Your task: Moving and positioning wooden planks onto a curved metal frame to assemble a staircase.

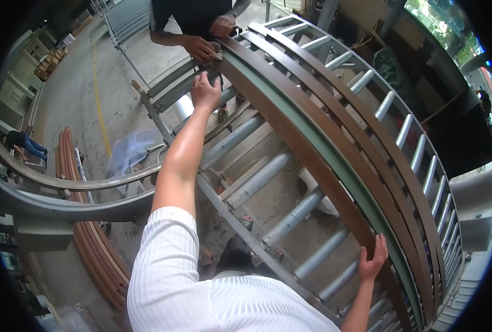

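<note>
A long brown profile bar [293,135] with a pale green strip [318,135] along it lies across the metal rollers. My left hand [206,91] is stretched out by the bar's far end, thumb apart from the half-curled fingers. Nothing plainly sits in it, though a dark patch behind it hides some detail. My right hand [373,258] rests with fingers straight against the near part of the bar. Across from me, a co-worker's hand [200,48] presses a crumpled rag [217,52] at the far end; the co-worker's other hand [222,25] hovers beside it.
More brown bars [334,102] lie alongside on the roller conveyor [387,105]. Left of me are a curved metal rail [107,183], stacked brown lengths [99,263] and clear plastic sheeting [128,152] on the floor. Another person [27,145] bends over at the far left.
</note>
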Action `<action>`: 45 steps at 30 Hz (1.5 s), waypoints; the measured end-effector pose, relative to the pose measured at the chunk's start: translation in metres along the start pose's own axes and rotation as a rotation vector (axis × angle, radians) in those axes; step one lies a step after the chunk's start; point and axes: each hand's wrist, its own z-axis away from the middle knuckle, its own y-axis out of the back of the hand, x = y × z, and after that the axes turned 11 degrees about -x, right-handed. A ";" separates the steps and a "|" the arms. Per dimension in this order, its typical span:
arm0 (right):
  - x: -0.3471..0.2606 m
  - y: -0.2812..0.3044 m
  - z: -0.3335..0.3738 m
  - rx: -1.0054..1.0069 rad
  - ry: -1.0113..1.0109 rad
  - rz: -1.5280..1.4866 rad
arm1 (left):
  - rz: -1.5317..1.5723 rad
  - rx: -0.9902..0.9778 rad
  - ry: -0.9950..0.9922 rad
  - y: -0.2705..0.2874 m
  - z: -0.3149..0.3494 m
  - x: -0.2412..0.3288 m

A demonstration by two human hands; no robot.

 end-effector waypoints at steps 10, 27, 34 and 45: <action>-0.002 -0.002 -0.009 0.005 -0.123 -0.044 | -0.237 0.207 -0.483 -0.027 0.006 0.053; -0.005 0.000 -0.013 0.021 -0.164 -0.073 | -0.717 -0.342 -0.491 0.008 -0.085 0.073; -0.007 -0.009 -0.013 0.001 -0.159 -0.025 | -0.470 -0.495 -0.241 -0.020 -0.141 -0.062; -0.014 -0.002 -0.017 -0.024 -0.294 -0.069 | -0.181 0.206 0.037 -0.032 -0.258 -0.119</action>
